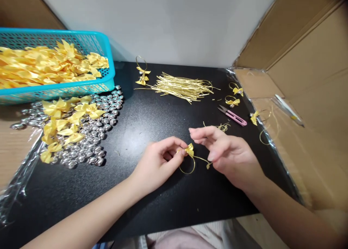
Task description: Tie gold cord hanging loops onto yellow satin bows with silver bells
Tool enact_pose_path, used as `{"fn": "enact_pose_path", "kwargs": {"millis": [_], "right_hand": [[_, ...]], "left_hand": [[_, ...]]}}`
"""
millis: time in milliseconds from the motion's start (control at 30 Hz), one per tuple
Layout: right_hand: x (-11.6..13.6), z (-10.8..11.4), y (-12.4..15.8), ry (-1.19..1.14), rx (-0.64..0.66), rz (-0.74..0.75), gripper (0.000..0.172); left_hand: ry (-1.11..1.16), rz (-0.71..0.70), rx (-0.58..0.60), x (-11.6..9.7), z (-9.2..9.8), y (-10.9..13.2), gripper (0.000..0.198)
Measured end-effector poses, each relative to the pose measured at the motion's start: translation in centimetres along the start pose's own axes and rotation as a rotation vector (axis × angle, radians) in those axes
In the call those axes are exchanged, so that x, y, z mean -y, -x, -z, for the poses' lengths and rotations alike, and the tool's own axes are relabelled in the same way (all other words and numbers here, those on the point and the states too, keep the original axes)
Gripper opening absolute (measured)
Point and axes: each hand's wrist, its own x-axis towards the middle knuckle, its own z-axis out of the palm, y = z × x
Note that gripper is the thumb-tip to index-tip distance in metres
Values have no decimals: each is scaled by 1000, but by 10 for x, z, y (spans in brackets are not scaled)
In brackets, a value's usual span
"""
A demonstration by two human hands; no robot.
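Note:
My left hand (159,162) pinches a small yellow ribbon bow (189,150) between thumb and forefinger, low over the black table (152,118). A thin gold cord (190,167) loops down from the bow and runs right to my right hand (225,152), whose thumb and fingers pinch the cord's free end. Both hands sit close together at the table's near middle.
A turquoise basket (81,87) full of yellow bows stands at back left. In front of it lie several silver beads (89,147) and loose bows (67,118). A bundle of gold cords (182,86), pink snips (233,116) and finished looped bows (233,101) lie behind my hands. Cardboard box (299,107) at right.

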Motion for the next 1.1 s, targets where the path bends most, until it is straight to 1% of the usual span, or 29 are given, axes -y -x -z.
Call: {"fn": "enact_pose_path", "kwargs": {"millis": [133,200,300,333,433,600,800,867,967,1100], "right_hand": [[0,3,0,-37,-47,69,3],[0,4,0,-16,-56,97,7],[-4,2,0,12,-35,100,3],[-6,1,0,17,-14,96,6],[-10,-2,0,75,33,53,12],[-14,-4,-3,260,-25,-42,8],[-22,-5,-6,265,-50,-118,5],[-24,-4,-6,297,-67,-114,5],[-24,-4,-7,410,-92,-75,5],[-22,-6,-7,507,-120,-33,8]], "left_hand": [[-45,-21,9,0,-2,1,14],[-61,-31,20,1,-3,1,14],[-87,-40,45,-1,-4,1,15],[-82,-33,57,-2,-4,1,16],[-2,15,97,-4,-4,2,17],[175,49,108,-4,-4,1,17],[334,87,88,-1,-2,3,16],[364,84,67,0,-1,3,16],[395,78,42,-1,0,4,15],[410,75,24,-3,0,3,11]]}}
